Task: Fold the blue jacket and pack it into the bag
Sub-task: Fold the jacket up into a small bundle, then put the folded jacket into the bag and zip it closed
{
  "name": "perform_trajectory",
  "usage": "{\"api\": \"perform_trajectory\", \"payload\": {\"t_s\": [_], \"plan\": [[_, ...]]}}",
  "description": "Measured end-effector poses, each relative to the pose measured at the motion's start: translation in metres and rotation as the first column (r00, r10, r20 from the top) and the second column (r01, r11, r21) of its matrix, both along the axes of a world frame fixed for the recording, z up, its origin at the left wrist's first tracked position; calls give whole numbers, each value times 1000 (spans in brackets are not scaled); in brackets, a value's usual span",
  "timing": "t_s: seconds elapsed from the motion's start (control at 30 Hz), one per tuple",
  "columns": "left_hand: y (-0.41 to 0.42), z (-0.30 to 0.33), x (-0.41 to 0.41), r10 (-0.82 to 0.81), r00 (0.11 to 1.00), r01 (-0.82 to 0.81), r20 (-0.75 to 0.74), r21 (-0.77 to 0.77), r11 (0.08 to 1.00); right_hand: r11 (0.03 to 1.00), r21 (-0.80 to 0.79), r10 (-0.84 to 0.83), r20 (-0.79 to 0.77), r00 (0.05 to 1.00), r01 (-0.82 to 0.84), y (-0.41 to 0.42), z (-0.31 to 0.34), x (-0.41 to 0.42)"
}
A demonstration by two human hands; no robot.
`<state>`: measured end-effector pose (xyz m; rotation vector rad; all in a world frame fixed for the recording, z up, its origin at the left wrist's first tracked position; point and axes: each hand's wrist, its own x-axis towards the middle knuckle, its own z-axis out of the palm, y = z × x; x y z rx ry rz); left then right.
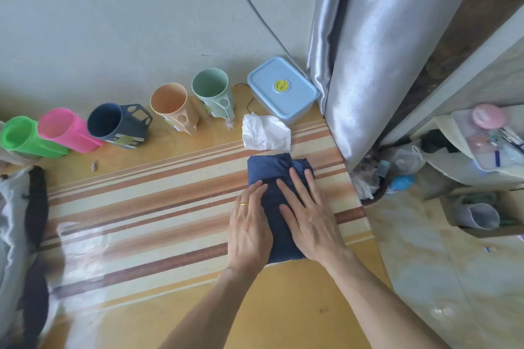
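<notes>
Head view: jacket folded to a compact blue bundle near right edge of table, just below crumpled tissue. Left hand and right hand laid flat on bundle, fingers straight and slightly apart, pressing, not gripping. Folding judged nearly complete; packing not begun. Grey fabric, possibly the bag, at far left edge, well apart

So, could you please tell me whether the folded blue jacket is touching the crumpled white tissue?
Touching: in the head view, the blue jacket's far edge meets the white tissue's near edge, with no tablecloth showing between them.
</notes>
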<state>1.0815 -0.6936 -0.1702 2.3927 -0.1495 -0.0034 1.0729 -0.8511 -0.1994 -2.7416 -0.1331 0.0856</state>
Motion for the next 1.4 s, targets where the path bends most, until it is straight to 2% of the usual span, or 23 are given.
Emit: {"api": "perform_trajectory", "payload": {"t_s": [0.03,0.1,0.2,0.27,0.33,0.43,0.6,0.73,0.8,0.87,0.93,1.03,1.13,1.2,1.27,1.3,1.33,1.4], "plan": [[1,1,-3,135,991,-135,-20,31,990,1000,-27,1,8,1000,-1,0,-5,-1],[-4,3,-7,292,927,-299,-234,8,954,1000,-29,-10,23,1000,11,2,-9,-2],[-13,9,3,253,758,-428,-602,-165,889,999,-22,-22,11,1000,22,3,-10,-1],[-12,18,8,168,680,-507,-714,-292,811,999,44,-24,-14,1000,25,2,-5,0],[-4,32,6,83,690,-495,-719,-384,780,973,224,-51,-18,999,53,4,7,-3],[22,65,-4,-38,691,-489,-722,-505,712,844,521,-123,-40,992,126,16,43,-14],[94,132,-25,-178,709,-507,-682,-669,543,699,710,-52,-76,996,91,66,118,-34],[168,182,-53,-161,722,-560,-673,-705,436,500,856,110,-218,970,136,135,172,-46],[208,201,-69,-112,740,-572,-664,-708,414,420,892,195,-270,943,169,177,190,-51],[250,215,-85,-44,747,-594,-663,-696,403,371,905,264,-317,911,207,223,205,-54],[293,224,-96,42,752,-618,-658,-681,394,361,907,292,-332,897,219,271,213,-54],[355,230,-102,222,739,-657,-636,-609,444,374,900,291,-344,893,224,342,216,-53],[415,220,-95,330,724,-676,-605,-531,510,426,882,246,-326,913,200,406,207,-49],[453,206,-90,455,705,-694,-544,-398,600,480,856,210,-322,923,190,444,196,-45],[492,175,-83,602,721,-651,-342,-37,758,561,807,159,-325,932,186,477,182,-41],[508,159,-80,602,757,-573,-253,186,798,604,775,136,-331,934,186,490,173,-38],[522,143,-78,555,799,-449,-233,382,808,644,742,118,-339,933,188,503,164,-36],[545,113,-72,405,864,-147,-298,622,769,719,670,87,-351,932,185,523,149,-31]]}}
